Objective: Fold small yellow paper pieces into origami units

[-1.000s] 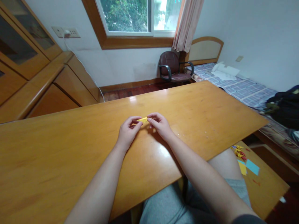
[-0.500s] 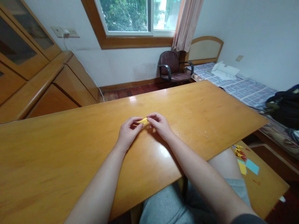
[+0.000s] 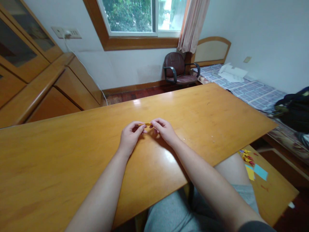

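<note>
A small piece of folded yellow paper (image 3: 146,124) is stretched between my two hands, just above the wooden table (image 3: 96,138). My left hand (image 3: 131,135) pinches its left end between thumb and fingers. At the other end, the fingertips of my right hand (image 3: 164,129) are closed on the paper. It looks thin and narrow from here, and my fingers cover both its ends.
On a lower wooden surface (image 3: 272,199) at the right lie folded yellow and red paper pieces (image 3: 247,158), a yellow sheet (image 3: 250,172) and a blue sheet (image 3: 260,172). A brown armchair (image 3: 176,69) and a bed (image 3: 251,88) stand beyond the table.
The folded yellow paper has turned and now shows a thinner edge. My left hand has shifted slightly to the left, and my right hand keeps its pinch.
</note>
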Tool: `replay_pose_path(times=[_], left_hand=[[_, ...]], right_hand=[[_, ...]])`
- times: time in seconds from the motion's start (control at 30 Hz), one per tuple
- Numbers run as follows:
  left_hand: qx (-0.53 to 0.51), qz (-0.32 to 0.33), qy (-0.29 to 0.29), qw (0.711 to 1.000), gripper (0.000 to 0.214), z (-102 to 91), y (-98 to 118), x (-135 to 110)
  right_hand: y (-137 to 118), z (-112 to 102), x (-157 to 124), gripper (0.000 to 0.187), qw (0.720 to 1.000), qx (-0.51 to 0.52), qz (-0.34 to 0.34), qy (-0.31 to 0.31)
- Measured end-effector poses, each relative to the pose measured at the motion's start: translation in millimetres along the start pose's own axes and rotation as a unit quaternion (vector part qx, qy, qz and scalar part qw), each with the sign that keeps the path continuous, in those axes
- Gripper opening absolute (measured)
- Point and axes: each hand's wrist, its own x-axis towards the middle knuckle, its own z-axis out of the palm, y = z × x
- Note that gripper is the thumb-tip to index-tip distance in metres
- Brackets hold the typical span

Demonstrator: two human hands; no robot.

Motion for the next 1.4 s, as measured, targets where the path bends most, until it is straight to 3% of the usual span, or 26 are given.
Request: replay_pose_path(times=[0.57, 0.8, 1.07, 1.4], left_hand=[[-0.040, -0.047, -0.041, 0.997, 0.030, -0.7, -2, 4], [-0.032, -0.048, -0.035, 0.998, 0.025, -1.1, -1, 4], [-0.057, -0.087, -0.070, 0.992, 0.026, -2.1, 1, 3], [-0.035, -0.074, -0.073, 0.994, 0.020, -0.7, 3, 5]], right_hand=[[0, 0, -1, 0.031, 1.000, -0.006, 0.013, -0.009], [7, 1, -2, 0.026, 0.998, -0.065, -0.016, -0.003], [10, 0, -1, 0.023, 0.995, -0.089, -0.041, 0.006], [6, 2, -4, 0.020, 0.991, -0.117, -0.058, -0.007]])
